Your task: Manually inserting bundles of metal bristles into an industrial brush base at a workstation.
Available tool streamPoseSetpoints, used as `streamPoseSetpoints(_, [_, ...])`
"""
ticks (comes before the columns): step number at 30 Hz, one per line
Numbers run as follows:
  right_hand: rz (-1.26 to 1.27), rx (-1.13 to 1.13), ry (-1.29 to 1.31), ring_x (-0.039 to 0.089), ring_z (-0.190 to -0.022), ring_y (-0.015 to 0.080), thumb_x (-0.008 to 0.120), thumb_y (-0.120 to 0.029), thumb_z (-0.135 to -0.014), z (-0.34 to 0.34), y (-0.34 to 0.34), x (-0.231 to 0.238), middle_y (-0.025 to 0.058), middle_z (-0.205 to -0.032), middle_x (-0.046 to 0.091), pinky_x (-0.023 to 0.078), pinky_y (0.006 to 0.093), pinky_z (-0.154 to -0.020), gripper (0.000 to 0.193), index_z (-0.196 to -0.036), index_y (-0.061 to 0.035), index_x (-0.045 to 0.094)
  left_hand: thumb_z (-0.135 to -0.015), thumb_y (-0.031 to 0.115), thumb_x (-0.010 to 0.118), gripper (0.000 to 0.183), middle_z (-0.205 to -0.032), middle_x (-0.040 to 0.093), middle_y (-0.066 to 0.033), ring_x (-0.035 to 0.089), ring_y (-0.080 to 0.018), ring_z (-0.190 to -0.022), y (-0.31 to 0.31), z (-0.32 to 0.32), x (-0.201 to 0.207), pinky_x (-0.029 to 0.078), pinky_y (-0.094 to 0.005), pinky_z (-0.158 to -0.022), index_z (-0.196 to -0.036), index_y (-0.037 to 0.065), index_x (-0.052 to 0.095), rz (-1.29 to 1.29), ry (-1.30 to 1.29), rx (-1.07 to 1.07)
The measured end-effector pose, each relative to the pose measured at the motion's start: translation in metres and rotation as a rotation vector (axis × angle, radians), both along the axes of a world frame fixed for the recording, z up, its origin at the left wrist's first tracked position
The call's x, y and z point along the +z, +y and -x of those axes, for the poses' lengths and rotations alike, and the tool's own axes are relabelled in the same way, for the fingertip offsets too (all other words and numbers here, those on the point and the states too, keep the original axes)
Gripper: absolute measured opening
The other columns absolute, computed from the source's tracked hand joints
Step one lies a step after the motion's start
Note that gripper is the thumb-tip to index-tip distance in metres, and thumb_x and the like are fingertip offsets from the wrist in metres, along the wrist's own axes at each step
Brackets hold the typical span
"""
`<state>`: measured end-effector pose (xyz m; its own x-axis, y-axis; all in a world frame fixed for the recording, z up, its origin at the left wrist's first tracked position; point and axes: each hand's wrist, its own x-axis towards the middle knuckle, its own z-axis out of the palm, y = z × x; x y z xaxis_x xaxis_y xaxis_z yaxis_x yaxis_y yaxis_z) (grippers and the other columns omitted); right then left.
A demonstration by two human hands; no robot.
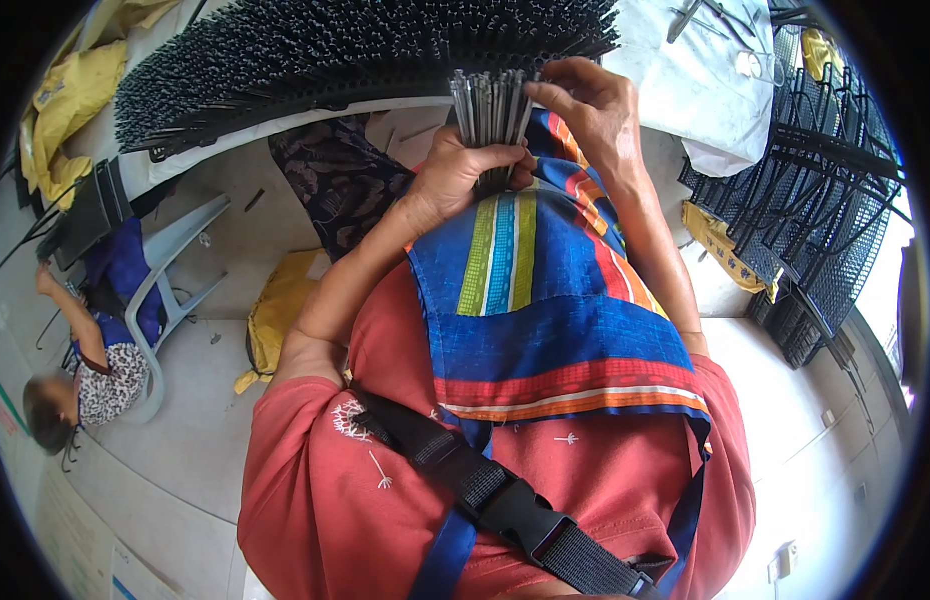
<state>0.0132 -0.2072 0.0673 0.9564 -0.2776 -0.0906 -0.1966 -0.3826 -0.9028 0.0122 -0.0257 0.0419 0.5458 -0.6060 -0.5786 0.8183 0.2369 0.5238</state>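
Upright in front of my lap, a bundle of thin grey metal rods is wrapped by my left hand around its lower part. My right hand is at the top right of the bundle, fingers bent and drawn together against the rod ends. Whatever lies between those fingertips is too small to make out. Just beyond both hands, a long black rack is densely filled with upright thin black rods. The lower ends of the bundle are hidden by my left hand and the striped apron.
The rack stands on a white-covered table with some metal tools at its far right. Black mesh racks stack up on the right. Yellow sacks lie about the floor. At left, another person sits by a light-blue chair.
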Motion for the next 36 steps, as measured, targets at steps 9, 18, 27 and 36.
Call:
streamPoseSetpoints(9, [-0.443, 0.047, 0.264, 0.048, -0.051, 0.0060, 0.071, -0.011, -0.079, 0.012, -0.005, 0.001, 0.0013, -0.063, 0.060, 0.036, 0.0229, -0.045, 0.011, -0.081, -0.0004, 0.067, -0.084, 0.004, 0.065, 0.017, -0.083, 0.068, -0.0152, 0.068, -0.0238, -0.071, 0.000, -0.002, 0.001, 0.058, -0.0350, -0.065, -0.100, -0.001, 0.063, 0.060, 0.071, 0.007])
streamPoseSetpoints(18, [-0.438, -0.078, 0.209, 0.046, -0.049, 0.0054, 0.068, -0.012, -0.082, 0.006, 0.004, 0.002, 0.0014, -0.061, 0.060, 0.036, 0.0209, -0.045, 0.015, -0.089, 0.0008, 0.071, -0.086, 0.006, 0.062, 0.014, -0.082, 0.068, -0.0152, 0.068, -0.0224, -0.070, -0.002, -0.002, 0.004, 0.058, -0.0352, -0.064, -0.098, -0.002, 0.062, -0.028, 0.024, -0.042])
streamPoseSetpoints(27, [-0.467, -0.077, 0.296, 0.045, -0.046, 0.0037, 0.067, -0.012, -0.086, 0.010, 0.010, 0.000, -0.0020, -0.056, 0.054, 0.032, 0.0191, -0.042, 0.011, -0.090, -0.0012, 0.069, -0.087, 0.004, 0.062, 0.011, -0.083, 0.069, -0.0124, 0.069, -0.0191, -0.072, -0.005, -0.004, -0.003, 0.058, -0.0308, -0.066, -0.097, 0.001, 0.064, -0.074, -0.119, -0.013])
streamPoseSetpoints(36, [-0.541, -0.246, -0.028, 0.048, -0.052, 0.0044, 0.068, -0.005, -0.084, 0.013, -0.014, 0.014, -0.0005, -0.064, 0.058, 0.037, 0.0196, -0.046, 0.006, -0.086, 0.0005, 0.070, -0.086, 0.007, 0.065, 0.019, -0.087, 0.069, -0.0154, 0.069, -0.0248, -0.077, -0.003, -0.009, -0.009, 0.059, -0.0367, -0.068, -0.103, 0.001, 0.063, -0.022, 0.288, -0.020])
